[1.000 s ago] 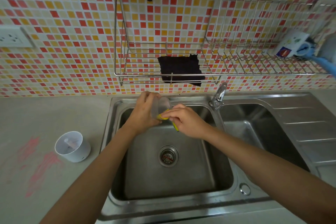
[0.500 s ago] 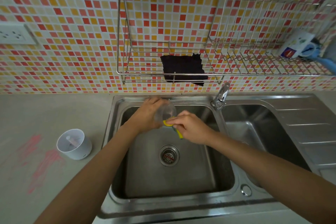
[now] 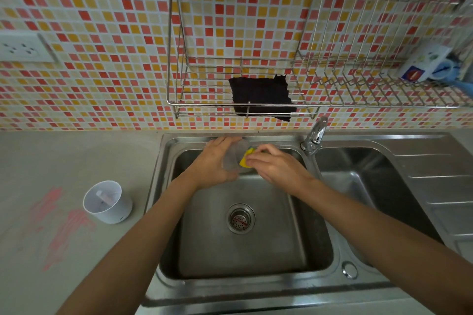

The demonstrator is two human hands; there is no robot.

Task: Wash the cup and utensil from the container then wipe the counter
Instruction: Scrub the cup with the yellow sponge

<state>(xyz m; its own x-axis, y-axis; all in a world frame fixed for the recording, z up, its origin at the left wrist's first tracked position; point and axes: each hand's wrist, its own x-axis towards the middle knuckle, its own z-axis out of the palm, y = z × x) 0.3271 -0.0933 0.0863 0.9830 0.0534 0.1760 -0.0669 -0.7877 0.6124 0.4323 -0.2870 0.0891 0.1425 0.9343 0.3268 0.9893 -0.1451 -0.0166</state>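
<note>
Head view: over the back of the sink [image 3: 163, 186] basin, the left hand [image 3: 217, 161] wraps its grip around a clear cup [image 3: 235, 158], tilted on its side. Touching the cup's mouth, the right hand [image 3: 276, 166] pinches a yellow sponge [image 3: 246, 158]. Left of the sink, on the table [image 3: 64, 161], stands a white container [image 3: 108, 203] with a pale utensil [image 3: 103, 197] inside. Pink smears [image 3: 64, 222] mark the table beside it. Above the sink, a dark cloth [image 3: 261, 97] lies in the wire rack [image 3: 179, 84].
</note>
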